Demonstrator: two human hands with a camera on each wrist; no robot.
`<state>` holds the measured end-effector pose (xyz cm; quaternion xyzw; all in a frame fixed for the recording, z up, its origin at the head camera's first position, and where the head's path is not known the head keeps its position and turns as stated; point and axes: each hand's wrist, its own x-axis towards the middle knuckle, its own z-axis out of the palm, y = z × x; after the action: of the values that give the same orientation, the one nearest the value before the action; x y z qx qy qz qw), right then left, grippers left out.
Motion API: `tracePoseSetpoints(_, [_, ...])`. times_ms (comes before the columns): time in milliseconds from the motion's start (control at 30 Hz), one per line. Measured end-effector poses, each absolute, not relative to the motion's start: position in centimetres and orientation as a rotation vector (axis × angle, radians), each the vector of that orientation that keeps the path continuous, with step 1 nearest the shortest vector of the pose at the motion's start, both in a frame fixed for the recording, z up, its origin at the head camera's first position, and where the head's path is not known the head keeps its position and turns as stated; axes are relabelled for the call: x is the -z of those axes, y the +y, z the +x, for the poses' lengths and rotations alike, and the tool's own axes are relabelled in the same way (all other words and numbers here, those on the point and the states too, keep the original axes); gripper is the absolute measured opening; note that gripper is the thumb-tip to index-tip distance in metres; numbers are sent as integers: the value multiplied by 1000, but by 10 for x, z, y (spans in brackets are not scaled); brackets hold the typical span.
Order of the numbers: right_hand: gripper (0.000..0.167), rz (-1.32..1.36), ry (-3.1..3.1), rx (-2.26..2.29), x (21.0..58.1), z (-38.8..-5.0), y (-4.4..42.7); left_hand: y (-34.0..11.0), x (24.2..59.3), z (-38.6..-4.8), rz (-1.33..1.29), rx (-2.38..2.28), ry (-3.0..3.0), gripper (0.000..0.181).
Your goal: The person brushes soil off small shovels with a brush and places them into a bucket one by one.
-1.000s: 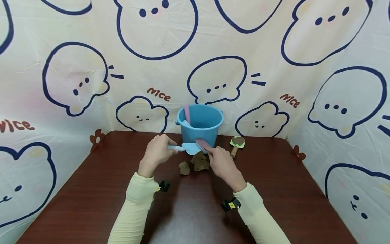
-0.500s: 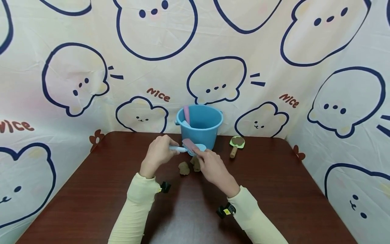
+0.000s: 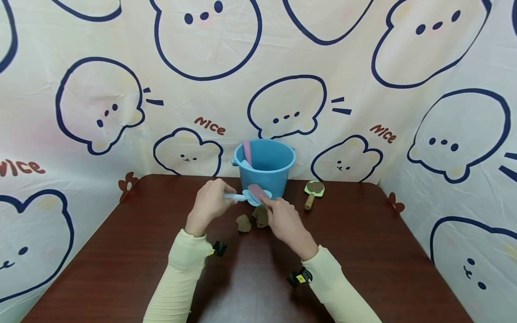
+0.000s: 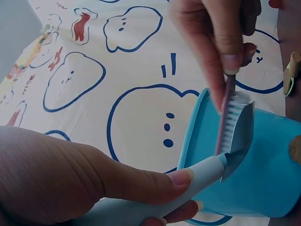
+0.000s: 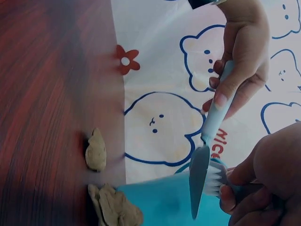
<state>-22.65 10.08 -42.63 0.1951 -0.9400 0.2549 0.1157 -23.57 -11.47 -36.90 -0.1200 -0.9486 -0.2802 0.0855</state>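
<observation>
My left hand (image 3: 208, 204) grips the handle of a light blue toy shovel (image 4: 202, 176), held above the table in front of the blue bucket (image 3: 264, 181). In my right hand (image 3: 288, 224) is a pink brush (image 3: 256, 192), its white bristles against the shovel's blade, as the left wrist view shows. Two brown clay-like lumps sit on the table below: a small lump (image 3: 243, 223) and a bigger lump (image 3: 261, 216), the latter partly hidden by my right hand. In the right wrist view the shovel blade (image 5: 199, 176) is seen nearly edge-on.
A pink handle (image 3: 247, 152) and a light blue one stick up inside the bucket. To its right lies a small green tool (image 3: 314, 187) with a wooden handle and brown stuff on its head. A printed cloth wall stands behind the brown table (image 3: 121, 251).
My right hand has swept the brush leftward across the shovel's blade, then slightly back to the right. The left hand and the shovel have hardly moved.
</observation>
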Motion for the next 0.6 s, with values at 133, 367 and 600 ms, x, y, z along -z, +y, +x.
tracePoseSetpoints(133, [39,541,-2758,-739,428,-230,104,-116,369,-235,-347,825,-2825,23])
tracePoseSetpoints(367, [38,522,-2753,-749,430,-235,112,-116,370,-236,-342,820,-2826,23])
tracePoseSetpoints(600, [38,533,-2776,-735,426,-237,120,-118,370,-237,-332,816,-2833,23])
